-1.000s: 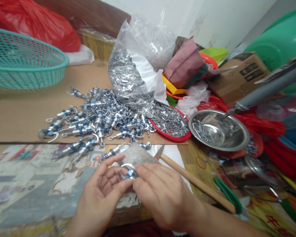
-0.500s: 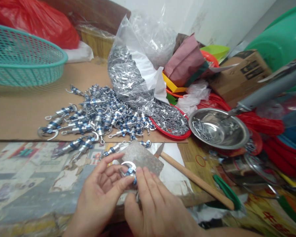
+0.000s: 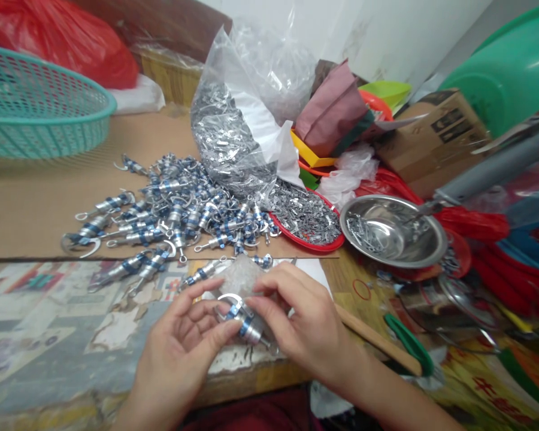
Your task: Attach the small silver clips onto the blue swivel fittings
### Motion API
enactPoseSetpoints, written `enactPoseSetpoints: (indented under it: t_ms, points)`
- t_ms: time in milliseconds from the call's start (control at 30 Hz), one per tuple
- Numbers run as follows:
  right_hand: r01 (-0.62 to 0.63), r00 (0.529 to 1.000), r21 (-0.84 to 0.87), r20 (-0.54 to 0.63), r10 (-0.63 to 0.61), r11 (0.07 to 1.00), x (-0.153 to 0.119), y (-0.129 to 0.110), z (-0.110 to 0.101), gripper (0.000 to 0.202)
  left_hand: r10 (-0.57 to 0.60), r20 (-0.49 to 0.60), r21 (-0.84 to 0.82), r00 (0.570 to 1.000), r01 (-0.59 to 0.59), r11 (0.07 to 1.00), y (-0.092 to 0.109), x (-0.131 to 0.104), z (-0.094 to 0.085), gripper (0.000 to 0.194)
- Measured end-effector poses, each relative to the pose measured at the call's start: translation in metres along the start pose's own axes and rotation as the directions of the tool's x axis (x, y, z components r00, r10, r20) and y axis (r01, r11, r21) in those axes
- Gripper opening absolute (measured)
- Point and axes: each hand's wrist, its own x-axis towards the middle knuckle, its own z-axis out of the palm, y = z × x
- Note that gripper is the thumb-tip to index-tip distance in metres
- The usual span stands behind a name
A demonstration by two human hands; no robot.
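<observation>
A silver-and-blue metal hook fitting (image 3: 247,326) with a curved claw and a rod end slants between my hands. My left hand (image 3: 179,341) pinches it between thumb and fingers, the other fingers curled behind. My right hand (image 3: 303,314) is closed, its thumb and fingertips at the fitting's upper side beside the claw; any small piece between those fingertips is hidden. Behind the fitting lies a grey metal block (image 3: 238,276), partly covered by my hands. A heap of similar fittings (image 3: 184,203) lies on the cardboard beyond, with a few nearer ones on the printed table covering.
A clear bag of small metal parts (image 3: 229,137) leans beside a red dish (image 3: 336,244) of the same parts. To the right are a steel bowl (image 3: 395,260), a wooden handle (image 3: 377,341) and a carton (image 3: 435,137). A turquoise basket (image 3: 81,129) stands at left.
My right hand has turned and shifted up and right, its flat fingers now curled into a pinch. More of the fitting's body shows. The left hand keeps its hold.
</observation>
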Motion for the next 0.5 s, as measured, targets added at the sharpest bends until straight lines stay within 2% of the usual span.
enactPoseSetpoints:
  t_ms: [100,167,233,267,333,400,433,500]
  points:
    - [-0.011,1.000,0.061,0.012,0.010,0.998,0.002,0.007,0.006,0.012,-0.001,0.000,-0.002,1.000,0.001,1.000,-0.002,0.002,0.000,0.048]
    - [-0.059,0.993,0.073,-0.102,0.067,0.996,-0.004,0.018,-0.001,0.011,-0.003,-0.006,0.004,1.000,0.004,1.000,-0.001,0.002,0.000,0.049]
    - [-0.172,0.968,-0.045,-0.194,0.160,0.984,-0.017,0.036,-0.016,0.006,-0.008,-0.009,0.014,1.000,0.008,1.000,-0.001,0.002,0.000,0.049]
    - [-0.239,0.958,-0.147,-0.200,0.208,0.960,-0.026,0.047,-0.025,0.007,-0.007,-0.007,0.014,1.000,0.007,1.000,-0.001,0.002,0.000,0.049]
    - [-0.315,0.946,-0.354,-0.040,0.322,0.881,-0.046,0.069,-0.040,0.024,-0.007,-0.007,0.009,1.000,0.007,1.000,-0.001,0.001,0.000,0.049]
    - [-0.325,0.907,-0.433,0.108,0.407,0.841,-0.063,0.084,-0.049,0.027,-0.009,-0.008,0.005,1.000,0.009,1.000,-0.001,0.000,-0.001,0.049]
    - [-0.328,0.895,-0.435,0.140,0.423,0.838,-0.069,0.087,-0.051,0.024,-0.013,-0.006,0.007,1.000,0.013,1.000,-0.001,-0.001,-0.001,0.049]
    - [-0.331,0.909,-0.407,0.105,0.404,0.851,-0.073,0.083,-0.052,0.020,-0.019,-0.008,0.016,1.000,0.019,1.000,-0.002,-0.001,-0.001,0.050]
